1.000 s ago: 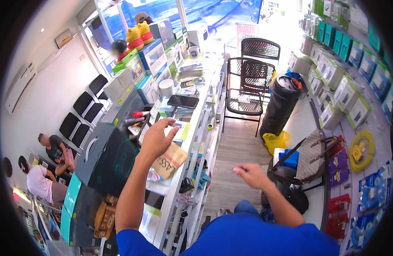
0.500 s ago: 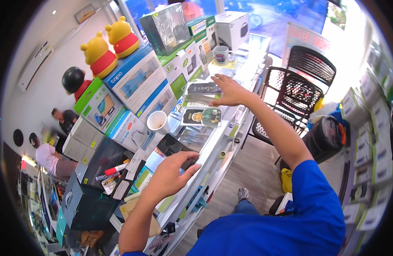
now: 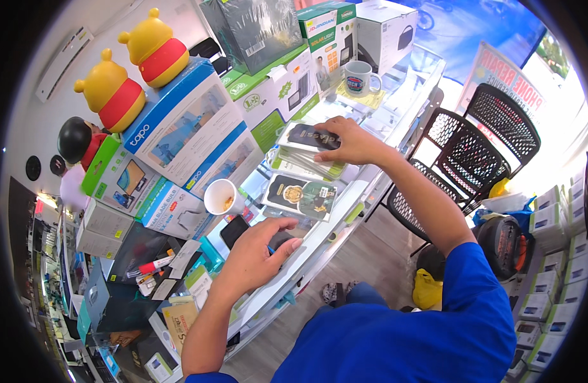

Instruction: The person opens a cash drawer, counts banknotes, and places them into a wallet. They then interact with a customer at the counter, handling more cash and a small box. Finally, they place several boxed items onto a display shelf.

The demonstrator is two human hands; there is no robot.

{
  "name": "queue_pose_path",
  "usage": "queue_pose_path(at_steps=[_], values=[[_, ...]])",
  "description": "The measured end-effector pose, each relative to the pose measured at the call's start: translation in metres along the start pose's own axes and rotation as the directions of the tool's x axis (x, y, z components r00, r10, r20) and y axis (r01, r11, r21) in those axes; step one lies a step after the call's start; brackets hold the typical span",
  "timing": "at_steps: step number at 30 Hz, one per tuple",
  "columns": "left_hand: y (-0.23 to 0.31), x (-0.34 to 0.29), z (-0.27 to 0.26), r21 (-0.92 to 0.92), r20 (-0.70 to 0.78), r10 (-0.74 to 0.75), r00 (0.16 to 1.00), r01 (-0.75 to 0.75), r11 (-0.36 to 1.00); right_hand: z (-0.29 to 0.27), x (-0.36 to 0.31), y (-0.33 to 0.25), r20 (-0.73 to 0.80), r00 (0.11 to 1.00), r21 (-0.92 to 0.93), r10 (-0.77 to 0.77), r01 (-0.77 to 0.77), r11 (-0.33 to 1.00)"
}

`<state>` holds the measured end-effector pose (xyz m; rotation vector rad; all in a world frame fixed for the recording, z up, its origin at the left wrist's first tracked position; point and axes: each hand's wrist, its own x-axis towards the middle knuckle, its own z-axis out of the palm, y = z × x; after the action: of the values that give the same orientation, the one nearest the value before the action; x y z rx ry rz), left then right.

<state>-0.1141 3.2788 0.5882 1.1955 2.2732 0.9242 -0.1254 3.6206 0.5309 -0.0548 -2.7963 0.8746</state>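
My left hand (image 3: 254, 255) is curled over a dark smartphone (image 3: 235, 231) near the counter's front edge, thumb on the near side; the palm hides part of the phone. My right hand (image 3: 350, 142) reaches across to a stack of thin flat packs (image 3: 300, 159), apparently screen protectors. Its fingers and thumb close round the right end of the top pack (image 3: 306, 136), which has a dark window. Just nearer lies a pack with a gold and green figure design (image 3: 300, 195). A white cup (image 3: 223, 197) with yellowish bits inside stands left of it.
A printed mug (image 3: 360, 79) stands farther back on the glass counter. Stacked product boxes (image 3: 192, 127) line its left side, topped by two yellow bear figures (image 3: 156, 51). Markers (image 3: 155, 265) stand at the lower left. Black mesh chairs (image 3: 472, 147) are at the right.
My right hand has come down from above the stack and closed on the top pack. The left hand curls further over the phone. My view has shifted, enlarging the counter.
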Motion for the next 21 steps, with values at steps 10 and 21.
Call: queue_pose_path(at_steps=[10,21], values=[[0.0,0.06,0.032,-0.176,-0.183,-0.192,0.964,0.16,0.971,-0.055,0.007,0.071,0.008,0.976,0.148,0.219,-0.217,0.965],[0.004,0.157,0.1,-0.902,-0.259,-0.545,0.798,0.002,0.431,-0.012,0.03,0.056,0.276,0.961,0.328,0.024,-0.118,0.937]])
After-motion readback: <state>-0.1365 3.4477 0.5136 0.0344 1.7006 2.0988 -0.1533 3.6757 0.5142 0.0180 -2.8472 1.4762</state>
